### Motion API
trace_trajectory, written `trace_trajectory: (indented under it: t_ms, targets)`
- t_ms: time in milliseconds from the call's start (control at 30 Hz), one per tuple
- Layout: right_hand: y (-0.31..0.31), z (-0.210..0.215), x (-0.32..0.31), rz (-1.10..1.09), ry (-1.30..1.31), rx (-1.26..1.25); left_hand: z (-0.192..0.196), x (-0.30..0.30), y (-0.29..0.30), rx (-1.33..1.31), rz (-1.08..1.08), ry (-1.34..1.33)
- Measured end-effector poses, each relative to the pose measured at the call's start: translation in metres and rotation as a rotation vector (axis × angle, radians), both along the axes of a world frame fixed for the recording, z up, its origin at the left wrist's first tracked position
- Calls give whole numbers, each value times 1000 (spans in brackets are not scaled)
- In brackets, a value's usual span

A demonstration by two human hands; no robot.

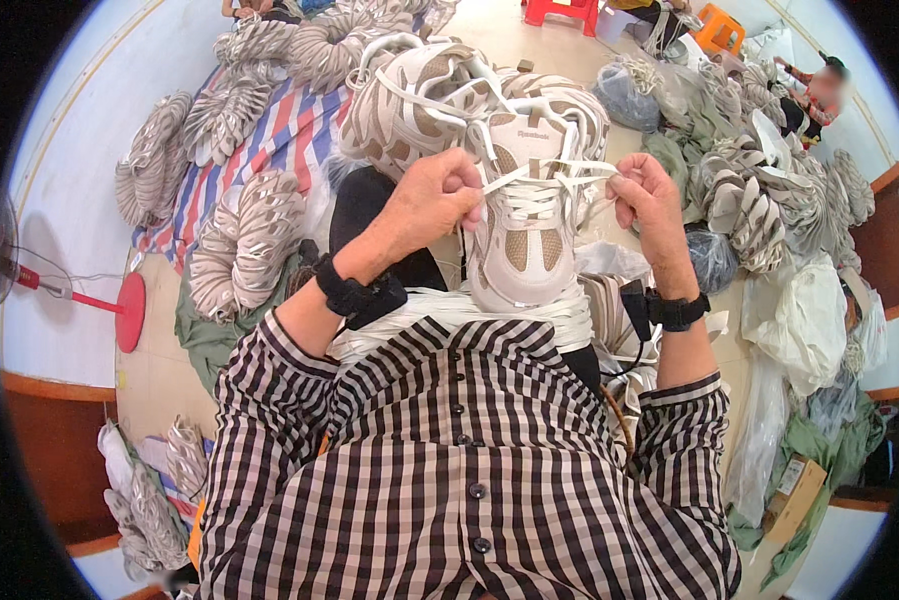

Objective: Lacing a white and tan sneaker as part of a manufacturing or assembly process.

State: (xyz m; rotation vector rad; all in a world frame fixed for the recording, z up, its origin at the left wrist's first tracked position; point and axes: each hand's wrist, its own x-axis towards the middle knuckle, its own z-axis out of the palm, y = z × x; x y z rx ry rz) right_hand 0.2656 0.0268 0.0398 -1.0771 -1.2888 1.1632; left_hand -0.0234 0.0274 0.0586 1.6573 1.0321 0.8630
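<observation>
A beige and white sneaker upper (527,262) sits over my lap with its toe toward me and its tongue pointing away. White shoelace (541,208) criss-crosses its front. My left hand (434,203) is closed at the left side of the upper, pinching one end of the lace. On the other side, my right hand (649,200) pinches the other end between thumb and fingers, and that end stretches out from the eyelets. Beneath the toe, a bundle of loose white laces (409,322) lies across my lap.
Beyond the upper lies a large coil of nested uppers (399,110). More coils (244,245) rest at the left on a striped sheet (289,135). Uppers and plastic bags (794,320) are heaped at the right. A red-based fan (129,312) stands left; other people sit farther off.
</observation>
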Motion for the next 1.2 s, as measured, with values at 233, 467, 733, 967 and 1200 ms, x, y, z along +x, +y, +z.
trace_trajectory:
  t_ms: [233,467,733,967,1200]
  targets:
    - [-2,5,-2,-234,-854,390,4,-36,-4,-129,-16,100]
    - [9,8,-5,-199,-620,272,-3,-66,-6,-73,-35,102]
    - [7,16,-12,-423,-337,377,3,-101,-21,-68,75,165]
    - [13,15,-38,-409,42,316,3,-117,-41,-126,95,184]
    - [4,15,-50,-586,-308,476,3,-145,-49,-125,168,182]
